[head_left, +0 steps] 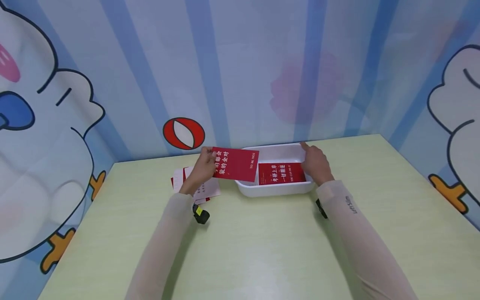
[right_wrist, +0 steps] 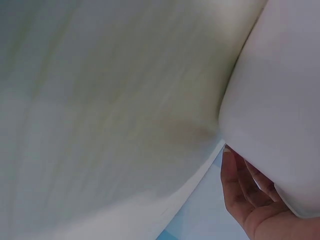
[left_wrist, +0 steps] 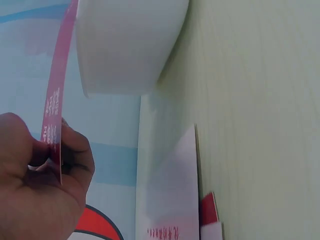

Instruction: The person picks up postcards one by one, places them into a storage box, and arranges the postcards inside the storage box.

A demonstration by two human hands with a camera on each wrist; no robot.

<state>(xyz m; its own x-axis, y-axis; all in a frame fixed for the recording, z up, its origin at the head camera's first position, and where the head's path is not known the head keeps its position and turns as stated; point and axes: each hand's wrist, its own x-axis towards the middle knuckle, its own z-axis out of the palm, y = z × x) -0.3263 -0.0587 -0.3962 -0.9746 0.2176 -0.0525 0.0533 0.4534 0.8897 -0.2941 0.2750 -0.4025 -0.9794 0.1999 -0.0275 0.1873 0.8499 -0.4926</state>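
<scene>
My left hand point(head_left: 204, 168) pinches a red card point(head_left: 238, 164) with white lettering by its left end, between thumb and fingers. The card is held over the left end of a white plastic tray point(head_left: 273, 191), overlapping its rim in the head view. Edge-on in the left wrist view, the same card point(left_wrist: 56, 100) sticks up out of the fingers. Another red printed card point(head_left: 281, 173) lies inside the tray. My right hand point(head_left: 316, 163) grips the tray's right end; in the right wrist view its fingers point(right_wrist: 245, 182) lie against the outer wall, and the thumb is hidden.
Below my left hand is a loose pile of white and red cards point(head_left: 208, 189) on the pale wooden table point(head_left: 255, 246), left of the tray. A patterned blue backdrop point(head_left: 247, 75) stands right behind the tray at the table's back edge.
</scene>
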